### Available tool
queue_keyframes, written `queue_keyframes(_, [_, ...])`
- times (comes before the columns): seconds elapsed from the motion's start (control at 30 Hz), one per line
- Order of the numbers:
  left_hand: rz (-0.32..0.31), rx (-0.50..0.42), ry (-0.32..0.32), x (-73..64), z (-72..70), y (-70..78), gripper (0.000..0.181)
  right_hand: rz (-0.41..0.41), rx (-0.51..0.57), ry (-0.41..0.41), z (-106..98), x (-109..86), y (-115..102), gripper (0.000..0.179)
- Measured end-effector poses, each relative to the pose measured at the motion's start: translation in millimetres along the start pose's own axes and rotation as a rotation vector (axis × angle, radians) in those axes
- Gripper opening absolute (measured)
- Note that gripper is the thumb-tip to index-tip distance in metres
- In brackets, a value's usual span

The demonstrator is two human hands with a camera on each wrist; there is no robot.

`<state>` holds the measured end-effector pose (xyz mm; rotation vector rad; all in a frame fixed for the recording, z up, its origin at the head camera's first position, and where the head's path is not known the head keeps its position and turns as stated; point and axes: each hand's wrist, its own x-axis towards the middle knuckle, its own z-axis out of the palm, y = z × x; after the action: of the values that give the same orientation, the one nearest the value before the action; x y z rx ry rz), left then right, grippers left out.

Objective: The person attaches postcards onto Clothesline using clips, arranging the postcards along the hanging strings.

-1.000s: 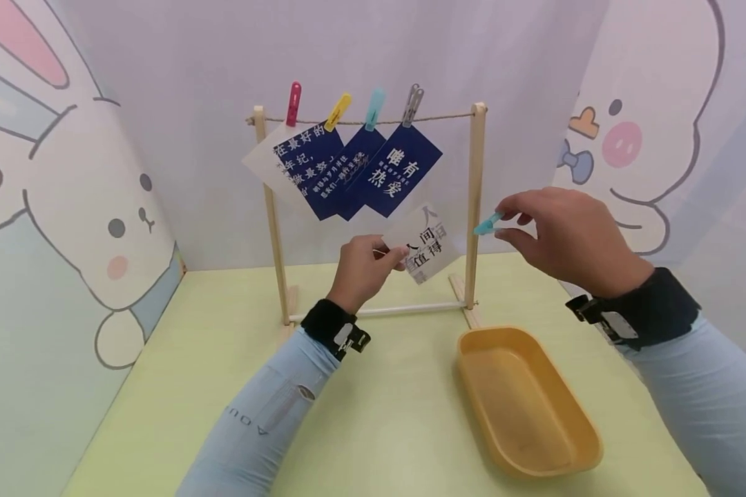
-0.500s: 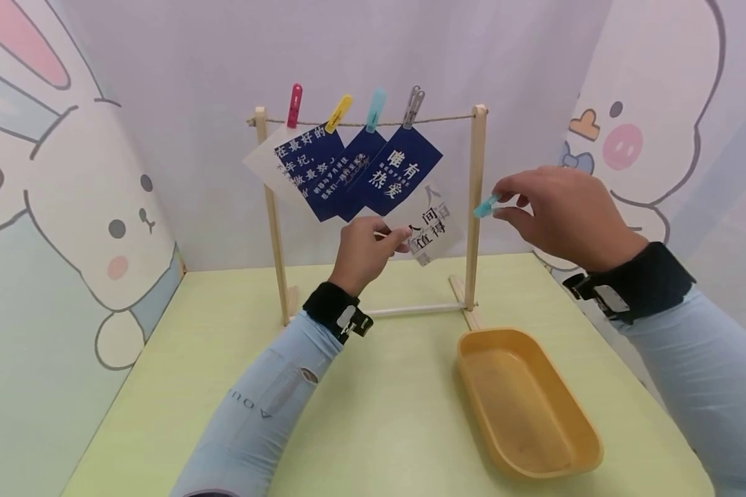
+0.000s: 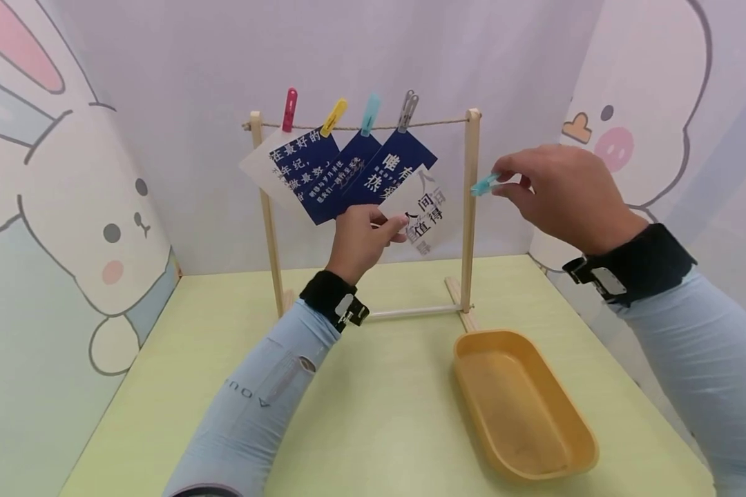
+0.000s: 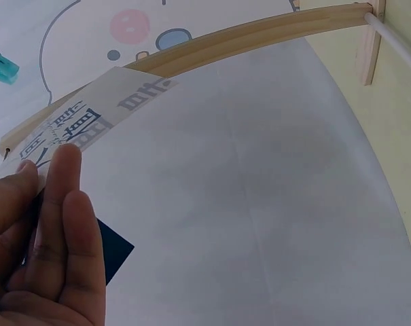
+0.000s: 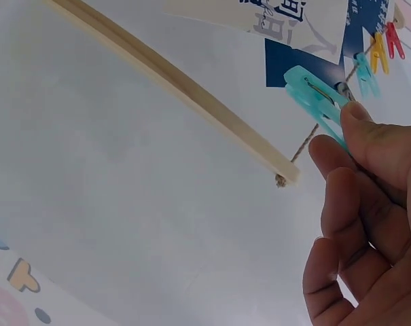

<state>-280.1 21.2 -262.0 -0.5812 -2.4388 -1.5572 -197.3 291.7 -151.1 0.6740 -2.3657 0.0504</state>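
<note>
Between thumb and fingers, my left hand [image 3: 362, 241] pinches a white card [image 3: 419, 210] with dark Chinese characters by its left corner. The card overlaps the lower part of a hanging blue card [image 3: 393, 160]. To the right of the frame's post, my right hand [image 3: 562, 197] pinches a light-blue clothespin [image 5: 315, 98] at its handle end, its tip pointing left. From the rope [image 3: 444, 123] hang several cards, clipped by a red clothespin [image 3: 289, 109], a yellow clothespin [image 3: 333, 117], a light-blue clothespin [image 3: 370, 114] and a grey clothespin [image 3: 407, 110].
A wooden frame with a right post [image 3: 470, 207] and a white lower bar [image 3: 419, 313] stands on the yellow-green table [image 3: 373, 407]. A yellow plastic basin [image 3: 466, 386] sits at the front right. Cartoon-printed panels and a pale backdrop [image 3: 211, 62] enclose the table.
My left hand has lifted the white card upward, so it now covers part of the rightmost blue card. My right hand has risen with the light-blue clothespin.
</note>
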Motion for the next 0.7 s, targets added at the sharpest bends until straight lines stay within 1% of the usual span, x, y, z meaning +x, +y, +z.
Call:
queue_keyframes(0.37, [-0.015,-0.008,0.012,12.5,-2.1,12.5,0.029,-0.030,0.025,0.041,-4.5,18.5,1.7,0.021])
queue_keyframes(0.47, [-0.013,-0.004,0.019,16.0,-3.4,14.8,0.029,-0.010,0.041,0.042,-4.3,24.3,1.2,0.020])
queue_keyframes(0.7, [-0.018,-0.007,0.016,23.5,-5.9,19.3,0.029,0.071,0.082,0.028,-2.5,35.6,2.8,0.021])
